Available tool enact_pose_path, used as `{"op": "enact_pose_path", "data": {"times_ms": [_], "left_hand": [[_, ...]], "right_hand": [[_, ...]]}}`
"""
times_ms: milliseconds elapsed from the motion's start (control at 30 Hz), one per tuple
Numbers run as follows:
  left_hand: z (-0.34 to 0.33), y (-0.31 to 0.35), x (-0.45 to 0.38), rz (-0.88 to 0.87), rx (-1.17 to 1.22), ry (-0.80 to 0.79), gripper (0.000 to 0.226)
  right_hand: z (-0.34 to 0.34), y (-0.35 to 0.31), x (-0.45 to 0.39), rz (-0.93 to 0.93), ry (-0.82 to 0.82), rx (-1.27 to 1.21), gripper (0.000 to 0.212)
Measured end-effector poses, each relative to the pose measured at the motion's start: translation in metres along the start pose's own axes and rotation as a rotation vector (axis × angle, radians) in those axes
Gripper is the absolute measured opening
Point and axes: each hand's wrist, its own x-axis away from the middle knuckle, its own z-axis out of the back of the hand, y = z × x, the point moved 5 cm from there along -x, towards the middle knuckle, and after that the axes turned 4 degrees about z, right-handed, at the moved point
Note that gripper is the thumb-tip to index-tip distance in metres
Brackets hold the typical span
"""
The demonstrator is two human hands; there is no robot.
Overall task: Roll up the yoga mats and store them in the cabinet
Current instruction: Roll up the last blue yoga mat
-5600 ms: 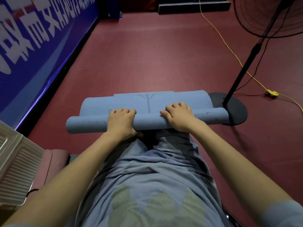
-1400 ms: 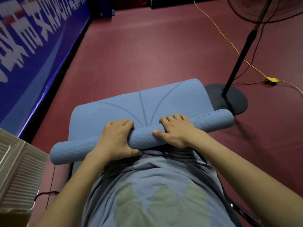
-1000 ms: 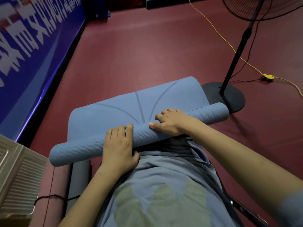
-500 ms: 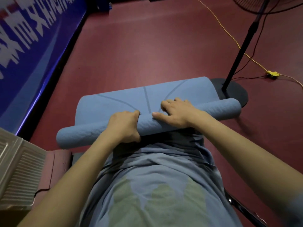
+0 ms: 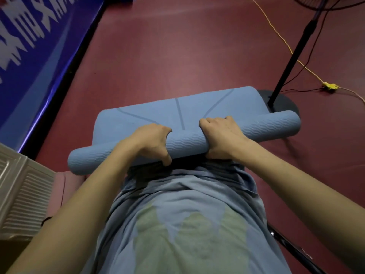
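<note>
Both hands grip a partly rolled blue yoga mat [image 5: 185, 144] on the red floor [image 5: 177, 56].

Left hand [image 5: 151, 142] and right hand [image 5: 222, 136] curl fingers over the roll, thumbs apparently beneath; the unrolled section lies flat beyond, its far corner at the fan base [image 5: 284, 101].

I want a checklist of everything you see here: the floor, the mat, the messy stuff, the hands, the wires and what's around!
Surface: dark red floor.
Job's things: blue yoga mat, partly rolled, flat end ahead.
Clutter: pink rolled mat at lower left.
Grippers: left hand and right hand both grip the roll.
Cables: yellow cord with a plug; black wire.
Surroundings: blue banner, fan stand, white slatted crate.
</note>
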Motion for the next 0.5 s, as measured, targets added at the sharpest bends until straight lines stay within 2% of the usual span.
{"op": "enact_pose_path", "data": {"times_ms": [200, 367, 500], "left_hand": [[-0.024, 0.020, 0.058, -0.030, -0.013, -0.005, 0.064], [-0.035, 0.028, 0.077, -0.037, -0.042, 0.038, 0.058], [-0.035, 0.025, 0.073, -0.026, -0.004, 0.043, 0.060]], "right_hand": [[-0.003, -0.028, 0.062, 0.005, -0.057, -0.026, 0.049], [-0.011, -0.034, 0.086, -0.030, 0.057, -0.015, 0.052], [-0.011, -0.037, 0.081, -0.082, -0.060, -0.052, 0.047]]}}
